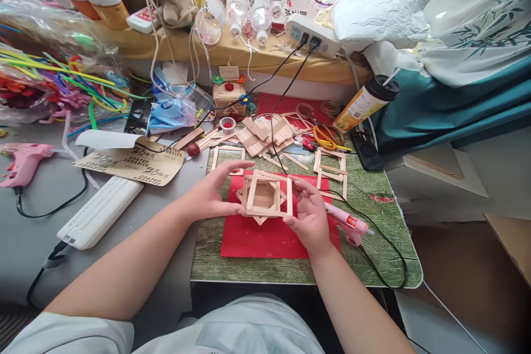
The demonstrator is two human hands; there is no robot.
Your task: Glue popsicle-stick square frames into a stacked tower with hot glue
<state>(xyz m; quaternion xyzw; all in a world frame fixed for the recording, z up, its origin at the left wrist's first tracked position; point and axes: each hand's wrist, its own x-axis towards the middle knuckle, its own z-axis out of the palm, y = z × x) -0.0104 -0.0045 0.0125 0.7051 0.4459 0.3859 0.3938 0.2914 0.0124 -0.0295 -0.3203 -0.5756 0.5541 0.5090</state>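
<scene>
A square craft-stick frame (289, 196) is held level between my two hands, above a stacked craft-stick structure (260, 220). The structure has a many-sided hollow in its middle and rests on red paper (265, 243). My left hand (213, 191) grips the frame's left side, thumb at the near corner and index finger stretched along the far side. On the right edge, my right hand (311, 213) has its thumb at the near corner and its curled fingers behind. Whether the frame touches the structure below, I cannot tell. A pink glue gun (350, 222) lies right of my right hand.
Loose craft sticks (265, 135) are heaped behind the paper. More stick frames (332, 168) lie at the right, near orange-handled scissors (326, 137). A black cable (272, 121) crosses the heap. Sandpaper (136, 160) and another pink glue gun (27, 163) lie left; a drink cup (365, 105) leans right.
</scene>
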